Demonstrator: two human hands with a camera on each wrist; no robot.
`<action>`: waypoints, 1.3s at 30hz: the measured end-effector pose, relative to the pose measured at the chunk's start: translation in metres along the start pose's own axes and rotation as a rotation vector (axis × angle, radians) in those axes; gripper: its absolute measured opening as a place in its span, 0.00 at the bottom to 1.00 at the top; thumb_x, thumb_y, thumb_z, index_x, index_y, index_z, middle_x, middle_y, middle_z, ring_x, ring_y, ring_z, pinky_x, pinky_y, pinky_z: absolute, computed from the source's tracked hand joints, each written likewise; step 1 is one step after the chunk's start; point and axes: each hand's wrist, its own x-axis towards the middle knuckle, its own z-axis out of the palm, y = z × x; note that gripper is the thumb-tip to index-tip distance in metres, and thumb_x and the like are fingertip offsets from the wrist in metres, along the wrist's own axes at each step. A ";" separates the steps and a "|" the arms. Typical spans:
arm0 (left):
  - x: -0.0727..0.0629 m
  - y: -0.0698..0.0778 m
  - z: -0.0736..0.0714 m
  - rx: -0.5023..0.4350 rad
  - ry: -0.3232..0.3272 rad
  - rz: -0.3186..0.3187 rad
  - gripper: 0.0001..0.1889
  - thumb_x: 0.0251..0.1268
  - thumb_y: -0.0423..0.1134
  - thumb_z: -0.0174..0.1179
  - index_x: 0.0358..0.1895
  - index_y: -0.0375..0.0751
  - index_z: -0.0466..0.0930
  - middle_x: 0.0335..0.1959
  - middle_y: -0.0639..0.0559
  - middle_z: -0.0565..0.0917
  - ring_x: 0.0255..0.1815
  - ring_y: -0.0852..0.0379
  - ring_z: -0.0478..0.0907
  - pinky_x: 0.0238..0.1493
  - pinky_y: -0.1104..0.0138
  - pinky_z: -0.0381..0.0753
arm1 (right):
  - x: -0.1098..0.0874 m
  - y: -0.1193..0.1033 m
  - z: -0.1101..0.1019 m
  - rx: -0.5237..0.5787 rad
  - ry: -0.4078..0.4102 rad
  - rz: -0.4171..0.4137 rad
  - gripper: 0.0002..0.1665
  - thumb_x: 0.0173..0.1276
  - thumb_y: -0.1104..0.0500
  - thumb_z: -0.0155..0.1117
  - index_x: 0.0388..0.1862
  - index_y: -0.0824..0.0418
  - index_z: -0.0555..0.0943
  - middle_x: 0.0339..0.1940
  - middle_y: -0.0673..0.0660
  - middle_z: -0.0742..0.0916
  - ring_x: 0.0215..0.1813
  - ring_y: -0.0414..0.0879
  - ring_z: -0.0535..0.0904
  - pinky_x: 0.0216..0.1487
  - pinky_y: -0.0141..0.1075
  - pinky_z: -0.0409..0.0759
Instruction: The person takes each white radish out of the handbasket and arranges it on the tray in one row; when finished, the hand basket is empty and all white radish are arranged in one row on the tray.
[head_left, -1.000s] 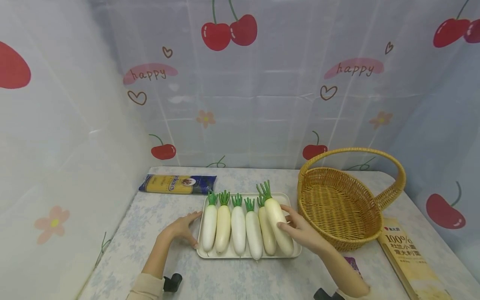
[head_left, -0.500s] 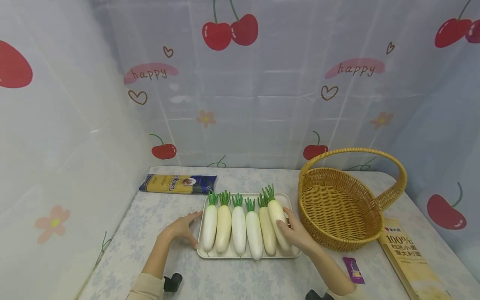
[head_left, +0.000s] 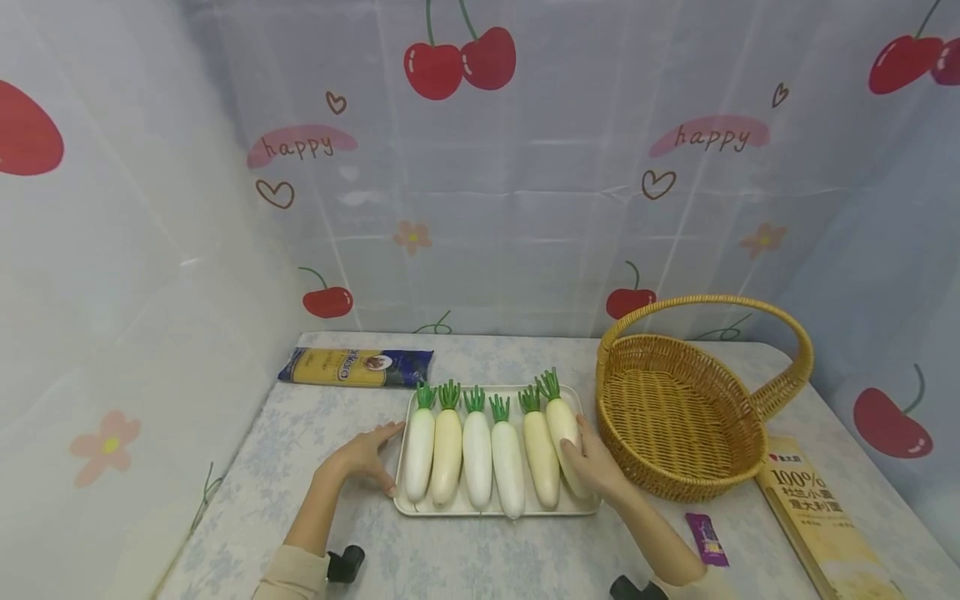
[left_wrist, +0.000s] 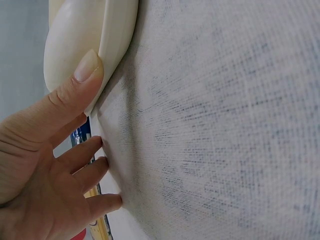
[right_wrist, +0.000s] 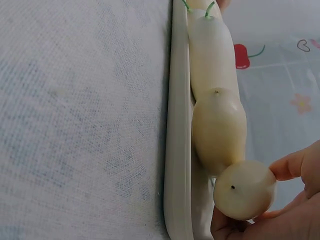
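A white rectangular tray [head_left: 540, 512] bears several white radishes [head_left: 477, 462] with green stubby tops, laid side by side. My right hand [head_left: 597, 463] grips the rightmost radish [head_left: 564, 423], which leans a little to the left at its top. In the right wrist view, thumb and fingers lie on either side of that radish's rounded end [right_wrist: 245, 191], beside a neighbouring radish [right_wrist: 220, 132]. At the tray's left edge rests my left hand [head_left: 362, 458]. Its thumb [left_wrist: 86, 75] touches the rim in the left wrist view, while the other fingers spread down toward the cloth.
A wicker basket [head_left: 667, 417] with a tall handle stands right of the tray. In front of it lie a small purple packet [head_left: 707, 540] and a long yellow package [head_left: 821, 521]. A blue and yellow pasta bag [head_left: 356, 368] lies behind the tray at left.
My right hand has lowered the rightmost radish and shifted it rightward. The radish beside it has moved slightly right, widening the gap to its left. My left hand has stayed at the tray.
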 end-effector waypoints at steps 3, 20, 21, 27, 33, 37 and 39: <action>-0.001 0.000 0.000 -0.002 0.000 0.000 0.58 0.26 0.35 0.80 0.71 0.39 0.58 0.71 0.34 0.57 0.71 0.31 0.50 0.67 0.38 0.53 | 0.001 0.002 0.000 -0.012 0.008 0.002 0.37 0.73 0.61 0.44 0.69 0.82 0.43 0.69 0.81 0.53 0.70 0.73 0.49 0.69 0.61 0.49; 0.001 -0.002 0.001 -0.005 0.001 -0.007 0.58 0.27 0.35 0.80 0.72 0.40 0.58 0.72 0.34 0.57 0.71 0.32 0.50 0.67 0.38 0.53 | 0.005 0.010 0.009 -0.308 0.071 -0.029 0.40 0.64 0.59 0.57 0.65 0.83 0.56 0.59 0.81 0.70 0.60 0.73 0.68 0.61 0.59 0.69; 0.001 -0.001 0.001 0.001 -0.001 -0.006 0.58 0.27 0.35 0.80 0.72 0.39 0.58 0.72 0.34 0.57 0.71 0.32 0.50 0.67 0.38 0.53 | 0.005 0.010 0.009 -0.323 0.076 -0.034 0.40 0.64 0.58 0.58 0.65 0.83 0.57 0.59 0.81 0.71 0.60 0.73 0.69 0.60 0.59 0.69; 0.001 0.000 0.001 0.007 -0.001 -0.010 0.57 0.27 0.35 0.80 0.71 0.39 0.58 0.71 0.34 0.57 0.71 0.31 0.50 0.67 0.38 0.53 | 0.002 0.011 0.010 -0.375 0.069 -0.067 0.42 0.62 0.58 0.61 0.64 0.84 0.57 0.56 0.82 0.73 0.58 0.73 0.70 0.58 0.59 0.71; -0.001 0.001 0.000 0.017 0.002 -0.003 0.57 0.27 0.34 0.79 0.71 0.39 0.58 0.71 0.33 0.57 0.71 0.31 0.50 0.67 0.39 0.53 | 0.000 0.012 0.007 -0.367 0.038 -0.108 0.44 0.60 0.59 0.64 0.63 0.86 0.56 0.55 0.83 0.73 0.57 0.73 0.71 0.58 0.59 0.71; -0.002 0.001 0.000 0.010 -0.001 -0.003 0.57 0.27 0.34 0.79 0.71 0.39 0.58 0.71 0.33 0.56 0.71 0.31 0.50 0.67 0.39 0.53 | -0.001 0.013 0.005 -0.345 0.027 -0.122 0.44 0.60 0.59 0.64 0.63 0.87 0.56 0.55 0.83 0.72 0.58 0.73 0.70 0.58 0.59 0.71; -0.002 0.002 0.000 0.009 -0.004 -0.005 0.57 0.28 0.34 0.79 0.71 0.38 0.58 0.71 0.33 0.56 0.71 0.31 0.50 0.67 0.39 0.53 | -0.001 0.013 0.004 -0.329 0.019 -0.121 0.44 0.61 0.59 0.64 0.64 0.87 0.55 0.56 0.83 0.72 0.59 0.73 0.70 0.59 0.59 0.70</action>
